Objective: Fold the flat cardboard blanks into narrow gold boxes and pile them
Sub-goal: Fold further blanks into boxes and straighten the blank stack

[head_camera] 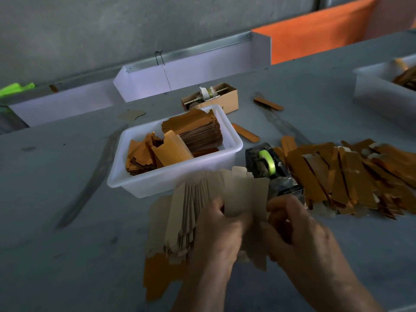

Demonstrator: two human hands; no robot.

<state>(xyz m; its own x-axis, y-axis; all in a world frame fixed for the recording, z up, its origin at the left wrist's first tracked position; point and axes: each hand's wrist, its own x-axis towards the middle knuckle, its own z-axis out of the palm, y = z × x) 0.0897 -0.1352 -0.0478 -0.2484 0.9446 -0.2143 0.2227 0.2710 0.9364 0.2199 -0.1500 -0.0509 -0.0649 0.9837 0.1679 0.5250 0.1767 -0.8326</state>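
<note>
A fanned stack of flat cardboard blanks [180,221], grey-brown side up, lies on the table in front of me. One blank [245,194] stands raised between my hands. My left hand [218,235] grips its left edge, thumb on top. My right hand [299,235] pinches its right edge with curled fingers. A gold-faced blank [162,275] lies under the stack at the near left. A pile of folded narrow gold boxes [351,176] spreads across the table to the right.
A white tub [171,181] behind the stack holds more gold blanks. A black tape dispenser [270,170] with a green roll stands just beyond my right hand. A small brown carton [227,102], a second white tub [382,95] and loose gold strips lie farther back.
</note>
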